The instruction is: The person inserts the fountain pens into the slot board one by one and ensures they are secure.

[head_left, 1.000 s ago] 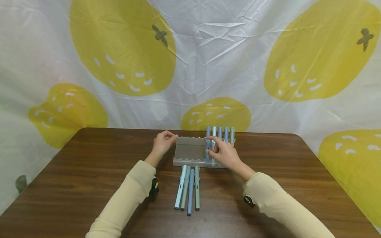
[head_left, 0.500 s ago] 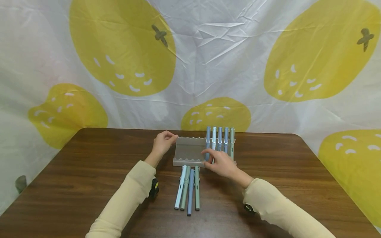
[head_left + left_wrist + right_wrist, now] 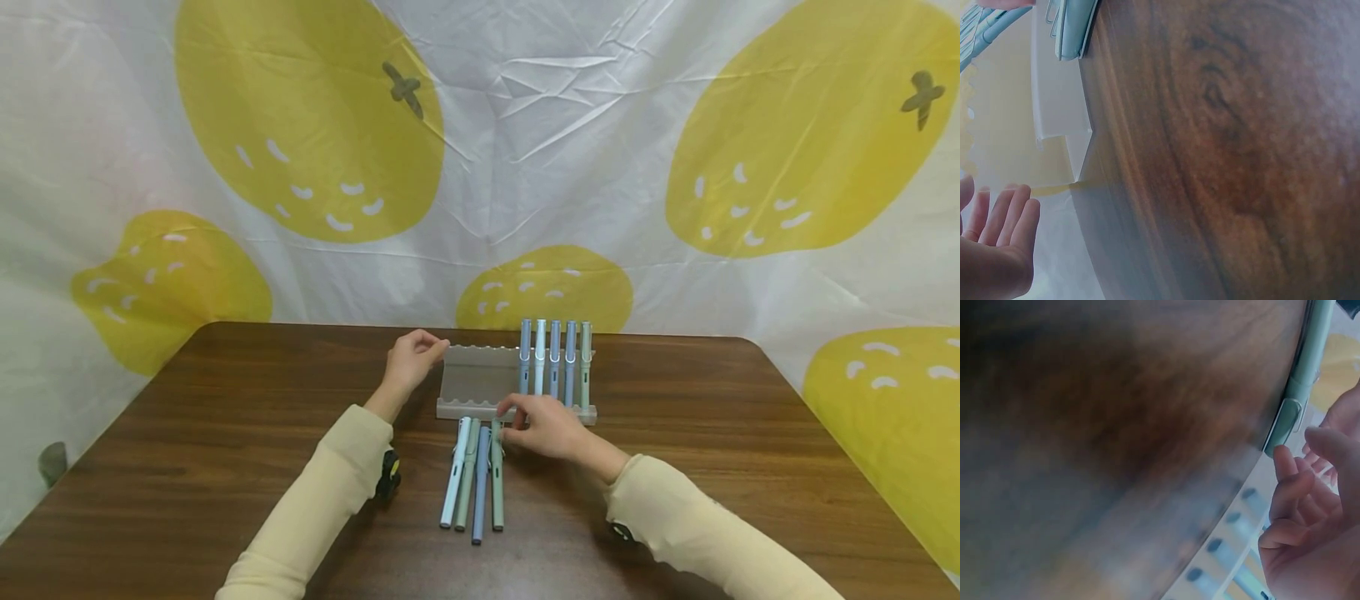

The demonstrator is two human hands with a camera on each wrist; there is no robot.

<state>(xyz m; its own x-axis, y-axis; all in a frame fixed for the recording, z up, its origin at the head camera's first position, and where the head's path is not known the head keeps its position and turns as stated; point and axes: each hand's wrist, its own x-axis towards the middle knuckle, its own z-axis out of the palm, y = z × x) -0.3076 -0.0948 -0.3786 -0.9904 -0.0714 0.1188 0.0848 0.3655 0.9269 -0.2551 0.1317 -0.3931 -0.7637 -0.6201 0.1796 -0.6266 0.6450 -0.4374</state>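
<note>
A clear rack (image 3: pixel 480 380) with scalloped edges holds several pens side by side in its right part. At its upper left corner, my left hand (image 3: pixel 408 364) pinches the edge between thumb and forefinger; the other fingers extend in the left wrist view. In front of the rack lie a pale blue pen (image 3: pixel 454 475), a green pen (image 3: pixel 467 477), a blue pen (image 3: pixel 480 487) and a rightmost green pen (image 3: pixel 498 492). My right hand (image 3: pixel 551 429) is at that last pen's clip end, thumb and forefinger apart; the right wrist view shows a fingertip beside the green pen (image 3: pixel 1310 356).
The rack's lower lip (image 3: pixel 472 410) lies just behind the loose pens. Bare brown table (image 3: pixel 225 433) extends to both sides and in front. A white cloth (image 3: pixel 480 167) with yellow fruit shapes hangs behind the table.
My right hand has moved down and left, from the leftmost pen in the rack to the top end of the rightmost loose green pen. The left hand has stayed at the corner.
</note>
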